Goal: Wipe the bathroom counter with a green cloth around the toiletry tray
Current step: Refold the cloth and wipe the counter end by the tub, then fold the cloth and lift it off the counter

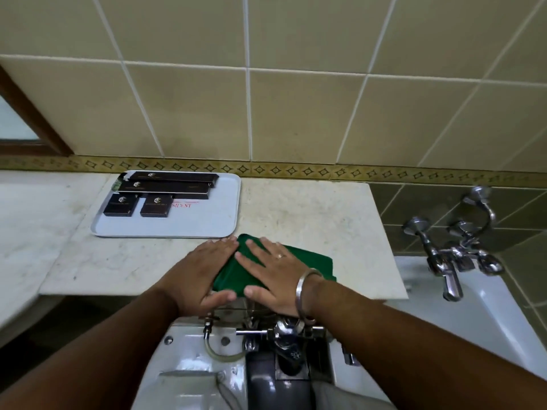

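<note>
On the pale marble tabletop [310, 208], both hands, left hand [204, 270] and right hand [275, 276], press flat and open on a folded green cloth [307, 261] just beside the grey rectangular toiletry tray [219, 208]; wiping looks underway, and next calls for sliding around the tray

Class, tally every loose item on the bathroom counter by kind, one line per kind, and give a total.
Long dark toiletry boxes: 2
Small dark toiletry boxes: 2
Toiletry tray: 1
Green cloth: 1
Total: 6
</note>
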`<action>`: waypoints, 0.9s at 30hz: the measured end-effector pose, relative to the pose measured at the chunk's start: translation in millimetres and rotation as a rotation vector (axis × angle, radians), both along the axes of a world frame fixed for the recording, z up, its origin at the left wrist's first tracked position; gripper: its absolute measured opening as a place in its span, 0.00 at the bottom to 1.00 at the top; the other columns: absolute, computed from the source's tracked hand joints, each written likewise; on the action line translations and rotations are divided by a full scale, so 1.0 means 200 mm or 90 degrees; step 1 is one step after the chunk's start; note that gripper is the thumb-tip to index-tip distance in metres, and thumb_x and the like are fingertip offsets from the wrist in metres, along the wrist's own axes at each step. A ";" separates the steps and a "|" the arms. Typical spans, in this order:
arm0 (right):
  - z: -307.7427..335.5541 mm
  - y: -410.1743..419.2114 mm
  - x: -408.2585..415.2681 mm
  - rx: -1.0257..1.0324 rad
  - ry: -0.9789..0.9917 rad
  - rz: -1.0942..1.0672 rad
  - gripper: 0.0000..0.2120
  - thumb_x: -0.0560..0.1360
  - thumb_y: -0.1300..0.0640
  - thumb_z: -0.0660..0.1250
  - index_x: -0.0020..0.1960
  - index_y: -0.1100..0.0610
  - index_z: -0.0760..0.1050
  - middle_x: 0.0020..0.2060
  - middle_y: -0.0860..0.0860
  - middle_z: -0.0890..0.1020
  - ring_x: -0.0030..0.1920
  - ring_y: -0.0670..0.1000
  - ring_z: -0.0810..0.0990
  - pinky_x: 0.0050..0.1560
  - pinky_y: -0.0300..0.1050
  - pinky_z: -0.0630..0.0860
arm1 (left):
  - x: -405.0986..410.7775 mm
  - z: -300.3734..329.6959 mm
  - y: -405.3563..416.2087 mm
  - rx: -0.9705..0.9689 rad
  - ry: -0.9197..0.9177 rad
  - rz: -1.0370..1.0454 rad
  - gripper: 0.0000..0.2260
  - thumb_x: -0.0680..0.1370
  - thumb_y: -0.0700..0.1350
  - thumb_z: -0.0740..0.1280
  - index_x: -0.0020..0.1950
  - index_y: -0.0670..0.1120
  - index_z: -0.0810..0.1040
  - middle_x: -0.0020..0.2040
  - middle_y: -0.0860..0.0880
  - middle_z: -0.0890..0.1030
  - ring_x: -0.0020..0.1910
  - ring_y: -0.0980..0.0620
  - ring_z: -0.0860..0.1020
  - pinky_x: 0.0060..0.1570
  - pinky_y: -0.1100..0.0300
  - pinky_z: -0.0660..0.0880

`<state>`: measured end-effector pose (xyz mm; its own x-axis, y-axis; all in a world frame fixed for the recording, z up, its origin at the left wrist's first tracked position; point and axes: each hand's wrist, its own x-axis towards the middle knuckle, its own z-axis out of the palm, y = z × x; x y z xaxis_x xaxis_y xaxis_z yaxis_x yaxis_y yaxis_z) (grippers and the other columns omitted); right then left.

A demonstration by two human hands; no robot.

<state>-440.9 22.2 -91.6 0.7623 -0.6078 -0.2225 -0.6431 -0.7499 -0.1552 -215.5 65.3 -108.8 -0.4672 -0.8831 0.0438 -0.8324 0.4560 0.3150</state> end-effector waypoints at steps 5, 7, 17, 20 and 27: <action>0.09 0.13 -0.36 -0.068 -0.167 -0.503 0.24 0.73 0.40 0.63 0.65 0.51 0.69 0.60 0.55 0.78 0.57 0.58 0.76 0.56 0.52 0.74 | -0.32 0.15 0.02 0.053 0.039 0.294 0.26 0.74 0.68 0.60 0.62 0.50 0.73 0.55 0.49 0.81 0.54 0.47 0.78 0.54 0.49 0.75; 0.08 0.17 -0.49 0.038 -0.137 -0.647 0.21 0.72 0.37 0.64 0.53 0.53 0.70 0.49 0.54 0.81 0.44 0.57 0.77 0.45 0.48 0.75 | -0.41 0.20 0.02 0.092 -0.028 0.385 0.25 0.72 0.67 0.67 0.59 0.51 0.72 0.52 0.49 0.81 0.51 0.46 0.79 0.51 0.48 0.78; 0.11 0.16 -0.35 0.352 -0.333 -0.766 0.16 0.67 0.51 0.77 0.43 0.63 0.80 0.40 0.59 0.84 0.40 0.59 0.83 0.42 0.48 0.79 | -0.29 0.26 0.11 0.307 0.246 0.453 0.10 0.74 0.47 0.74 0.50 0.43 0.82 0.51 0.44 0.85 0.49 0.47 0.81 0.52 0.54 0.78; 0.19 0.21 -0.18 0.484 -0.477 -0.781 0.08 0.71 0.59 0.74 0.38 0.61 0.77 0.40 0.60 0.83 0.35 0.56 0.81 0.36 0.44 0.77 | -0.13 0.34 0.23 0.333 0.344 0.445 0.08 0.76 0.44 0.71 0.53 0.44 0.83 0.52 0.44 0.85 0.52 0.45 0.82 0.57 0.48 0.78; 0.54 0.39 0.70 0.674 -0.541 -0.665 0.02 0.70 0.63 0.70 0.41 0.58 0.78 0.43 0.60 0.83 0.44 0.58 0.82 0.40 0.51 0.80 | 0.78 0.62 0.80 0.350 0.673 0.546 0.14 0.79 0.38 0.68 0.64 0.40 0.77 0.59 0.41 0.83 0.57 0.43 0.82 0.55 0.54 0.80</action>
<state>-301.0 99.5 15.8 0.2755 -0.7526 -0.5981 -0.2367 0.5499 -0.8010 -59.5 226.1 15.9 0.2324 -0.8862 -0.4008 -0.0578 -0.4239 0.9039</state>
